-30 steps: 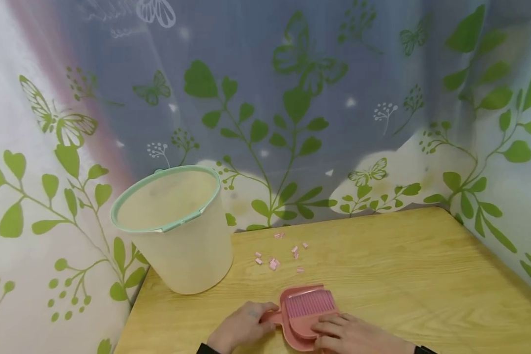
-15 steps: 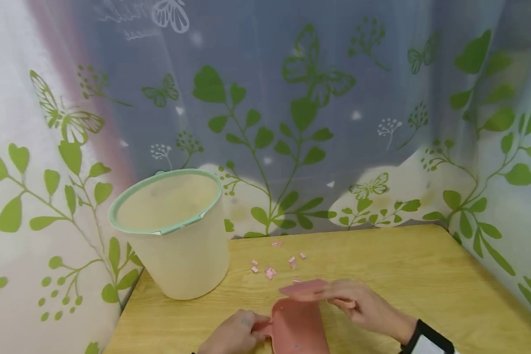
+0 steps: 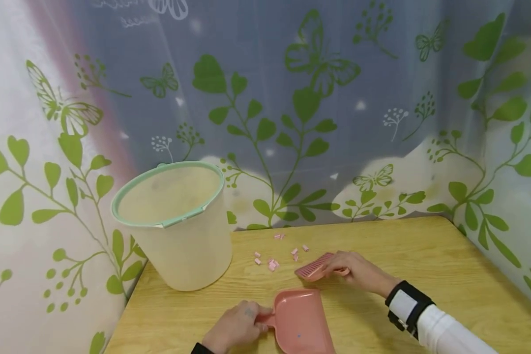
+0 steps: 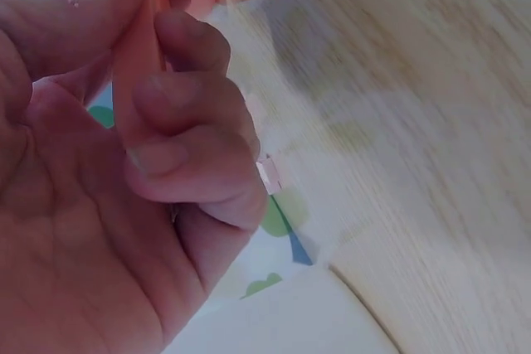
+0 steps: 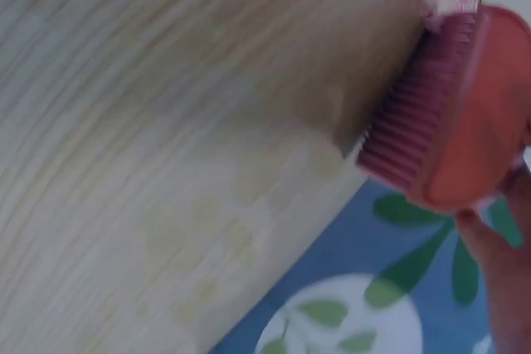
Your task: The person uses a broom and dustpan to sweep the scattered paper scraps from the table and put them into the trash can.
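- From where I stand, this looks like the start of a sweep: the brush (image 3: 322,271) is apart from the dustpan (image 3: 298,314), and the pink pieces (image 3: 272,265) lie loose on the worktop (image 3: 394,295), right of the bucket (image 3: 194,253).
- I'd say the next move calls for getting the bristles (image 5: 419,105) behind those pieces. The pan's open edge faces right, while the pieces lie beyond its far side, so either the pan wants turning or the pieces need bringing round to it.
- The left hand (image 3: 239,322) comes in low at the near edge, fingers curled snugly round the dustpan's handle (image 3: 269,320), with the pan reaching rightward from it.
- The right hand (image 3: 356,268) is farther out, the forearm slanting inward from the near right corner, a black band (image 3: 409,305) on the wrist. It grips the brush, bristles pointing leftward, just beside the nearest pieces; I can't tell whether they touch the worktop.
- So both hands are occupied, neither spread wide.
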`<state>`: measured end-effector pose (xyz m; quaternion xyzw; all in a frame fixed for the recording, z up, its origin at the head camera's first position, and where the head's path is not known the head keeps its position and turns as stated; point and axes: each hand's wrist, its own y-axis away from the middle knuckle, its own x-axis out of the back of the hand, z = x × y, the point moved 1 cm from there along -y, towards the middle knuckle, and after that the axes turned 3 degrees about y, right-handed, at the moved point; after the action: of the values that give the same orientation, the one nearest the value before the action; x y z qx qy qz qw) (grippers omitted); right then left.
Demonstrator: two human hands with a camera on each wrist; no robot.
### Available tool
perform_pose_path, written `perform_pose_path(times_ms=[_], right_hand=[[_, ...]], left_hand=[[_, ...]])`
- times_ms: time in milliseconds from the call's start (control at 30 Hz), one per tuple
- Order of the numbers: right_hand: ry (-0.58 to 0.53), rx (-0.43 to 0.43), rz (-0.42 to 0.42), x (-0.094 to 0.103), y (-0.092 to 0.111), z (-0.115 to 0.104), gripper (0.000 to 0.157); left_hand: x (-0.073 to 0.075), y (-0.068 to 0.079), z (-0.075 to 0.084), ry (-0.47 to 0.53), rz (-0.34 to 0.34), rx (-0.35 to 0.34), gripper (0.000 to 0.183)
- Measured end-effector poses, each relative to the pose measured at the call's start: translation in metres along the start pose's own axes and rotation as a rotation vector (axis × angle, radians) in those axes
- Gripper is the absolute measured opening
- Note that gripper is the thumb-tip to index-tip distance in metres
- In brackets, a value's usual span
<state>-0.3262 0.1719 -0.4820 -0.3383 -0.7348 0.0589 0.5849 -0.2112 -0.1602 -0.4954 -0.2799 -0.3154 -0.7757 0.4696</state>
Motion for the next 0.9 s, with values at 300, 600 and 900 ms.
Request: perform_pose_path(times_ms=[300, 600, 900], right_hand=[[-0.215, -0.130, -0.018, 0.043, 0.033, 0.002, 0.036], [0.000, -0.279, 0.031, 0.031, 0.031, 0.001, 0.026], [-0.038, -0.271, -0.052, 0.029, 0.050, -0.024, 0.020]], left_hand=[[-0.001, 0.009, -0.003, -0.011, 0.005, 0.021, 0.039], [0.001, 0.004, 0.000, -0.044, 0.018, 0.041, 0.039], [0.002, 0.000, 0.005, -0.063, 0.008, 0.043, 0.038]])
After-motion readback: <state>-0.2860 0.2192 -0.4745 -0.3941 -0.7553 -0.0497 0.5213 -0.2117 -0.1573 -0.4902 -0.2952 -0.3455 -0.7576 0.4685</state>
